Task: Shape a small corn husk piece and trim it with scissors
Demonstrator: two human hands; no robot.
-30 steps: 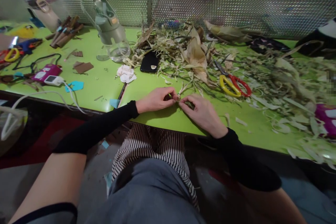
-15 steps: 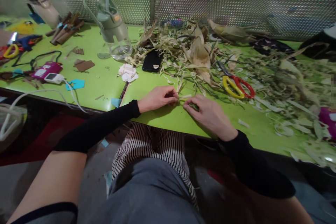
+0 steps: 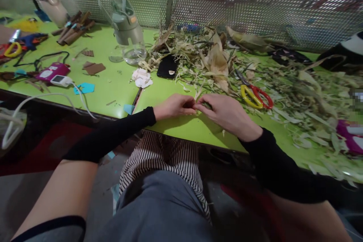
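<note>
Over the front part of the green table (image 3: 176, 126), my two hands meet with their fingertips together. My left hand (image 3: 177, 106) pinches a thin pale strip of corn husk (image 3: 198, 93), whose end sticks up between the hands. My right hand (image 3: 227, 112) closes its thumb and forefinger on the same spot; something dark green shows under its curled fingers. How the strip runs inside the fingers is hidden. Just beyond the hands lies a heap of dry husk shreds (image 3: 195, 49) with a large husk leaf (image 3: 217, 60) on it.
Scissors (image 3: 252, 92) with one yellow and one red handle lie right of my hands. A black phone (image 3: 167, 67), crumpled tissue (image 3: 141, 78) and a green-lidded bottle (image 3: 127, 32) stand or lie behind left. A white cable (image 3: 82, 102) hangs over the left edge. Perforated metal (image 3: 176, 3) walls the back.
My right hand has moved left and up to meet my left hand, closing the gap between them. The view has shifted slightly.
</note>
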